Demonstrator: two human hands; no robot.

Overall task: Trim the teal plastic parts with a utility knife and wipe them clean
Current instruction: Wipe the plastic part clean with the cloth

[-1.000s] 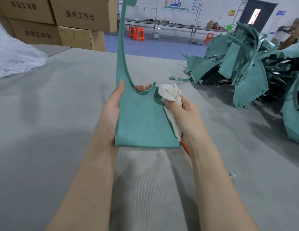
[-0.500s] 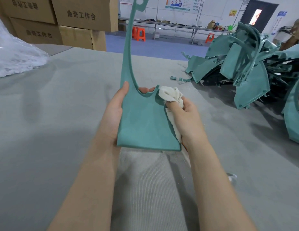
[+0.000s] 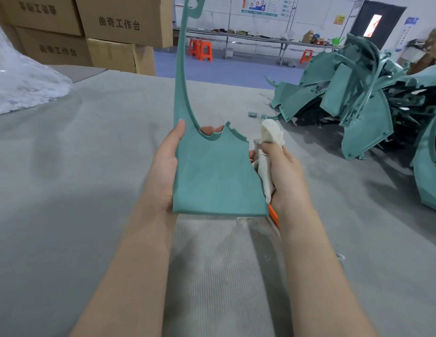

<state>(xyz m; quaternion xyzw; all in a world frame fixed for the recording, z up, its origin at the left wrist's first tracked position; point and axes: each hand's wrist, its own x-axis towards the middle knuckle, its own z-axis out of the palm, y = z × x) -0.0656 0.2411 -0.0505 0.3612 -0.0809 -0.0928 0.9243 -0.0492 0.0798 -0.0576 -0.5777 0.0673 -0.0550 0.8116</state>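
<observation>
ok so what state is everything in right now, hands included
teal part: held upright in the air, long arm pointing up
left hand: grips the part's left edge, fingertips showing through the notch
right hand: grips the cloth
cloth: bunched, at the part's right edge
orange tool: mostly hidden under the right hand
pile of teal parts: heaped loose, far right
cardboard boxes: stacked, closed

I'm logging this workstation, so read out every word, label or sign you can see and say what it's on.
"曲奇工作台": upper cardboard box.
"曲奇工作台": lower cardboard box, slightly blurred.
Top-left box: print upside down, unreadable.
Wall posters, yellow sign, blue sign: too small.
Teal part, cloth: no print.
</observation>
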